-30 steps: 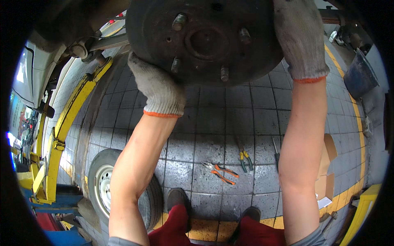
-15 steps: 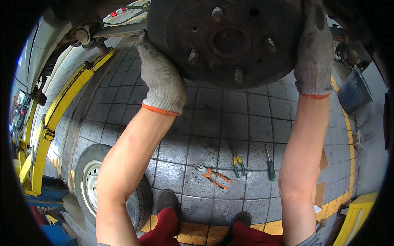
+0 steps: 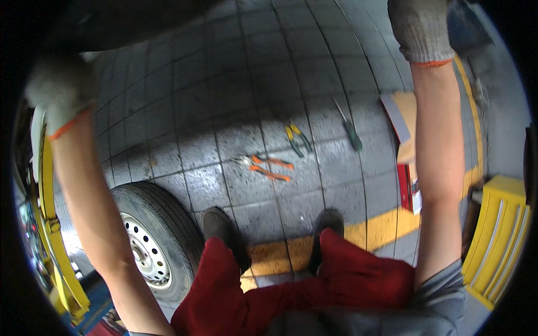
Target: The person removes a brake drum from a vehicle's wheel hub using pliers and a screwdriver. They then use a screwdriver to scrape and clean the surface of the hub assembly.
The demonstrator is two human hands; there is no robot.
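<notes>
My left hand (image 3: 63,87), in a grey knit work glove with an orange cuff, is at the upper left, smeared by motion. It lies against or just under a dark rounded mass (image 3: 134,28), blurred and cut off by the top edge, likely the brake drum; whether it grips this cannot be told. My right hand (image 3: 424,31), gloved the same way, is raised at the upper right. Its fingers run out of the picture, so what they touch is hidden.
On the tiled floor lie orange-handled pliers (image 3: 269,166), yellow-and-green pliers (image 3: 297,140) and a green-handled screwdriver (image 3: 352,134). A wheel (image 3: 168,224) lies by my left foot. An open cardboard box (image 3: 404,120), yellow drawer cabinet (image 3: 496,241) and yellow lift arm (image 3: 53,224) stand around.
The view has tipped down and shifted. The studded brake drum between my hands has mostly left the picture, leaving a dark blur at upper left. My hands now appear farther apart.
</notes>
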